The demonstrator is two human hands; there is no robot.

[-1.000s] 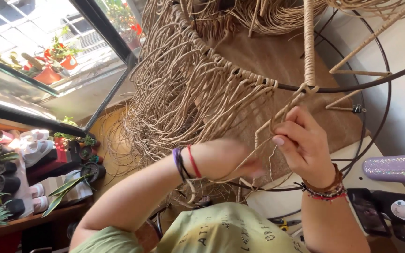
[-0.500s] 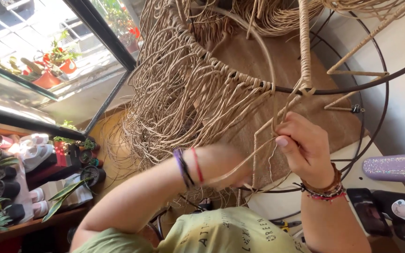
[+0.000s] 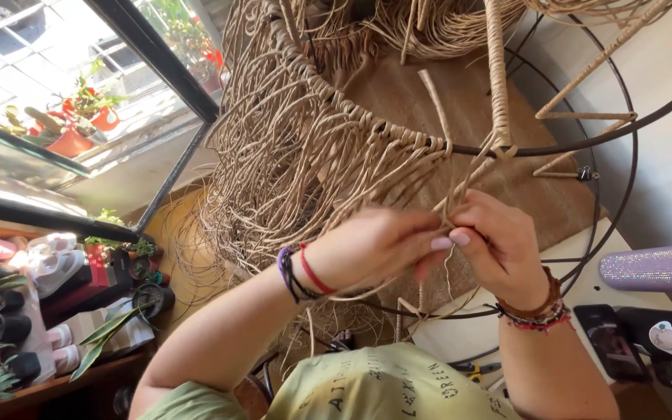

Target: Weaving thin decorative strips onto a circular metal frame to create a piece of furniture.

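A round black metal frame (image 3: 585,117) carries woven tan wicker strands (image 3: 305,148) that hang loose on its left side. My left hand (image 3: 375,245) and my right hand (image 3: 503,249) meet just below the frame's bar, fingertips touching. Both pinch the same thin wicker strand (image 3: 460,190), which runs up to the wrapped upright rod (image 3: 498,78). My left wrist wears purple and red bands, my right wrist a beaded bracelet.
A window (image 3: 56,93) with potted plants sits at upper left. Small plant pots (image 3: 9,311) stand on a shelf at lower left. A sparkly purple cylinder (image 3: 651,268) and a dark phone (image 3: 608,342) lie at right. Scissors (image 3: 472,373) are near my chest.
My left hand has moved right and up to join my right hand at the strand. The strand loop between them has been pulled tighter.
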